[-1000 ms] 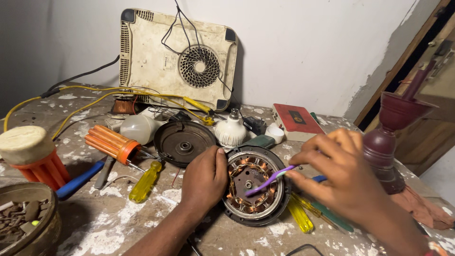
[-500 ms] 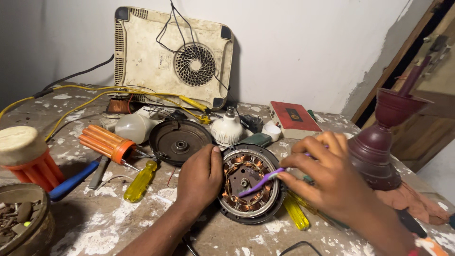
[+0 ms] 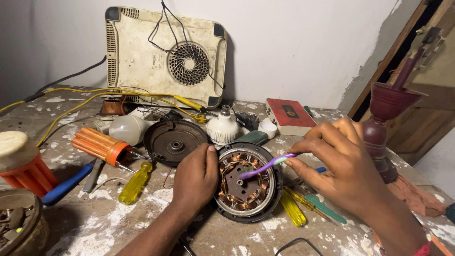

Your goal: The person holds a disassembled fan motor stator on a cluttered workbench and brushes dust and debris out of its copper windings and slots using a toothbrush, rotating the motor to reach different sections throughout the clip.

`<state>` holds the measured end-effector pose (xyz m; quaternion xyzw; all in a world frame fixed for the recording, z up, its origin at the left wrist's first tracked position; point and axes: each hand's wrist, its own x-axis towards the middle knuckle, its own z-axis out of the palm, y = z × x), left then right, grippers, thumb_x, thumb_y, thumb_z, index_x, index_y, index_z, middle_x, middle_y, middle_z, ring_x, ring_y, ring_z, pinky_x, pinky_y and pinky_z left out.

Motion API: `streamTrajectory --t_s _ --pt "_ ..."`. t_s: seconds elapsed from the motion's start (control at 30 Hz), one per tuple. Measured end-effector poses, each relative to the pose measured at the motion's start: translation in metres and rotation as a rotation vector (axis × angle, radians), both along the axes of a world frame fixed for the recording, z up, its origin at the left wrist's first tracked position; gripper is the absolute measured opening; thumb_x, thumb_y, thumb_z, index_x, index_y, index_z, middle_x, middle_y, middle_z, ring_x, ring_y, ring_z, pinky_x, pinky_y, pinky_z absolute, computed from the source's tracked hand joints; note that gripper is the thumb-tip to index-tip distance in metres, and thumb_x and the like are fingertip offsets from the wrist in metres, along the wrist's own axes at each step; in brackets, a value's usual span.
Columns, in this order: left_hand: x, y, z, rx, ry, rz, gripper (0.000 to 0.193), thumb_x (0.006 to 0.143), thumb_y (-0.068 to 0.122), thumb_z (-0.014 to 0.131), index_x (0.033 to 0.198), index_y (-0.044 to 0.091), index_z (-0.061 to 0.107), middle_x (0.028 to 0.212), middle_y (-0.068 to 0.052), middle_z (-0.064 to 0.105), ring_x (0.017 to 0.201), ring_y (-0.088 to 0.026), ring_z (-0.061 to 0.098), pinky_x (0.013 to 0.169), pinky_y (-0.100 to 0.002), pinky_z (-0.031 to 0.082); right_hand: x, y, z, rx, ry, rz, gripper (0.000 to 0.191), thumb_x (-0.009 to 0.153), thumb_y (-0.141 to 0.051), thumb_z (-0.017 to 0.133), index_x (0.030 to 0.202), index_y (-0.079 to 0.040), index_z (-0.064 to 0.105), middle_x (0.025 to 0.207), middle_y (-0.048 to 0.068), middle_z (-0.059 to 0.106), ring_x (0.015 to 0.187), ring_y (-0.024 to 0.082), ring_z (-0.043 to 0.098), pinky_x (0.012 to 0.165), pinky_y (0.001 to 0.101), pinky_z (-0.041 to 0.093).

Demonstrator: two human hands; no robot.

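Note:
A round fan motor with copper windings lies on the paint-spattered workbench. My left hand rests on its left rim and grips it. My right hand pinches a purple toothbrush whose head reaches over the motor's centre hub. A dark round motor cover lies just behind my left hand.
Yellow-handled screwdrivers lie left and right of the motor, with a green one nearby. An orange ribbed handle, white bulbs, a red box, a maroon fan stand and a leaning cream appliance crowd the bench.
The view has shifted slightly. My right hand has moved the toothbrush a little over the motor windings; my left hand stays on the rim.

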<state>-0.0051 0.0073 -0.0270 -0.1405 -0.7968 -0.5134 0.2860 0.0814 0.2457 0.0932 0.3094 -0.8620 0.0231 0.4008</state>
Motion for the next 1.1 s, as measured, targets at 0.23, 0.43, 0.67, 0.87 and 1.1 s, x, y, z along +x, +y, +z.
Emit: streamTrajectory --t_s 0.23,0.43,0.67,0.87,1.1 --pt "0.001 0.001 0.0 0.005 -0.006 -0.006 0.033 0.103 0.026 0.048 0.084 0.001 0.059 0.079 -0.023 0.065 0.077 -0.046 0.062 0.067 -0.055 0.044 0.006 -0.008 -0.002 0.076 -0.085 -0.107 0.022 0.08 -0.035 0.077 0.085 -0.014 0.079 0.074 -0.001 0.068 0.078 0.02 0.055 0.08 0.0387 0.034" --pt "0.0 -0.001 0.002 -0.021 -0.042 0.018 0.033 0.103 0.025 0.047 0.083 0.001 0.059 0.078 -0.023 0.065 0.078 -0.046 0.062 0.068 -0.056 0.044 0.026 -0.004 -0.019 0.175 -0.062 -0.036 0.024 0.086 -0.028 0.072 0.101 -0.01 0.077 0.079 -0.001 0.068 0.079 0.017 0.059 0.083 0.0377 0.038" --pt "-0.001 0.0 -0.002 -0.015 0.013 0.011 0.033 0.103 0.025 0.047 0.084 0.0 0.058 0.08 -0.023 0.065 0.079 -0.047 0.061 0.068 -0.056 0.043 0.036 0.027 -0.029 0.139 -0.21 0.045 0.029 0.088 -0.029 0.074 0.111 -0.011 0.075 0.084 -0.003 0.067 0.08 0.017 0.056 0.076 0.0353 0.042" --pt "0.001 0.0 0.0 -0.009 -0.022 0.012 0.034 0.103 0.026 0.047 0.084 0.001 0.058 0.078 -0.023 0.064 0.077 -0.047 0.06 0.067 -0.055 0.043 0.036 0.016 -0.039 0.111 -0.379 0.078 0.027 0.091 -0.027 0.076 0.11 -0.009 0.076 0.078 0.001 0.063 0.075 0.019 0.056 0.068 0.0362 0.043" --pt "0.0 0.002 -0.002 -0.021 0.029 0.014 0.034 0.104 0.026 0.047 0.086 0.0 0.059 0.077 -0.024 0.064 0.075 -0.046 0.061 0.066 -0.055 0.043 0.043 0.003 -0.017 0.09 -0.37 0.097 0.023 0.088 -0.024 0.077 0.106 -0.01 0.078 0.075 0.003 0.06 0.076 0.021 0.058 0.072 0.0382 0.045"
